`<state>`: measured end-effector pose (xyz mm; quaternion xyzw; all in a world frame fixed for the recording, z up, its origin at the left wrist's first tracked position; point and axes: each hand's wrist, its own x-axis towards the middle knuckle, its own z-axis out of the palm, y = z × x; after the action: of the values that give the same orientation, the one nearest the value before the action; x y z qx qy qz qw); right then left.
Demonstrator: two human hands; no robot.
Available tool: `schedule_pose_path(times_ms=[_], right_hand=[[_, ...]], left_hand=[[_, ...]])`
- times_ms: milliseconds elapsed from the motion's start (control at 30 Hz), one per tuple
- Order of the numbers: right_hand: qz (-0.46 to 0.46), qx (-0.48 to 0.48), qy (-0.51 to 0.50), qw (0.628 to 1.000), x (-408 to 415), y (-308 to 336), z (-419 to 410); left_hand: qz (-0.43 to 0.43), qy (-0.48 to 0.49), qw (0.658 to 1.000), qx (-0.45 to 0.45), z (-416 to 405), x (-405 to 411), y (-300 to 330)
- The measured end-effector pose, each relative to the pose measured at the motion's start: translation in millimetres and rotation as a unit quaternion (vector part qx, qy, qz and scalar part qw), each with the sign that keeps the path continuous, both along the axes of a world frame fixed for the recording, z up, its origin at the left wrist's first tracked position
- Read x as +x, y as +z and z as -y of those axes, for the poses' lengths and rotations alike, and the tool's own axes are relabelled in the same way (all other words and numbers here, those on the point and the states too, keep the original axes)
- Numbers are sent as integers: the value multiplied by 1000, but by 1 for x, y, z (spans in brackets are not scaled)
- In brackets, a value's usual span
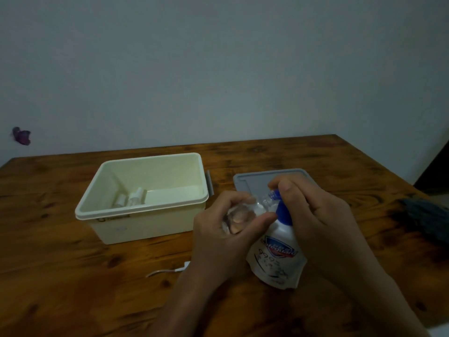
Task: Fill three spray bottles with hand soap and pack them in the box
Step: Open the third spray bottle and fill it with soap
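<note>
My left hand [224, 229] is wrapped around a small clear spray bottle [245, 210], tilted with its open neck toward the right. My right hand [315, 215] grips a white hand soap pouch [277, 254] with a blue spout [283, 210]; the spout tip meets the bottle's neck. A cream plastic box [145, 224] stands open to the left, with two small spray bottles [132, 199] lying on its floor near the left wall. The grey lid [252, 181] lies flat on the table behind my hands.
The wooden table [73, 276] ends at a pale wall. A white cable end [170, 269] lies in front of the box. A dark blue cloth [427, 217] sits at the right edge. A grey latch [209, 183] sticks out beside the box.
</note>
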<state>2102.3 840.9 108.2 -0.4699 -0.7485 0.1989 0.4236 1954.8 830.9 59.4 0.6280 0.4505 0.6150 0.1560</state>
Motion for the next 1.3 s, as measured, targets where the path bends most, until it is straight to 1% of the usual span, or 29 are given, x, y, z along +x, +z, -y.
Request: schedule_pose_path(times_ms=[100, 233, 367, 433, 567, 667, 833, 933, 1067, 1200, 1300], right_hand=[[-13, 13, 11, 1000, -2, -6, -1], [2, 16, 0, 1000, 0, -14, -3], [3, 9, -5, 1000, -1, -8, -3], [1, 21, -7, 1000, -1, -5, -3], [-24, 39, 3, 999, -3, -10, -2], [-4, 32, -7, 999, -2, -13, -1], [35, 22, -20, 999, 1, -5, 0], [26, 33, -20, 999, 1, -3, 2], [-14, 34, -12, 999, -2, -9, 1], [-1, 27, -13, 1000, -2, -12, 3], [5, 20, -8, 1000, 0, -5, 4]], left_hand=[[-3, -6, 1000, -2, 1, 0, 0], [-13, -18, 1000, 5, 1, -2, -2], [-5, -11, 1000, 6, 0, -1, -1], [-5, -2, 1000, 12, -1, -1, 0], [-13, -7, 1000, 18, 0, -1, 0], [-21, -15, 999, 19, 1, -2, 0], [-13, 2, 1000, 16, 0, -1, -1], [-19, 2, 1000, 22, 0, 0, 0], [-23, -2, 999, 25, -1, -1, 0], [-24, -10, 1000, 15, 2, -3, -2], [-21, 4, 1000, 15, 1, -1, -1]])
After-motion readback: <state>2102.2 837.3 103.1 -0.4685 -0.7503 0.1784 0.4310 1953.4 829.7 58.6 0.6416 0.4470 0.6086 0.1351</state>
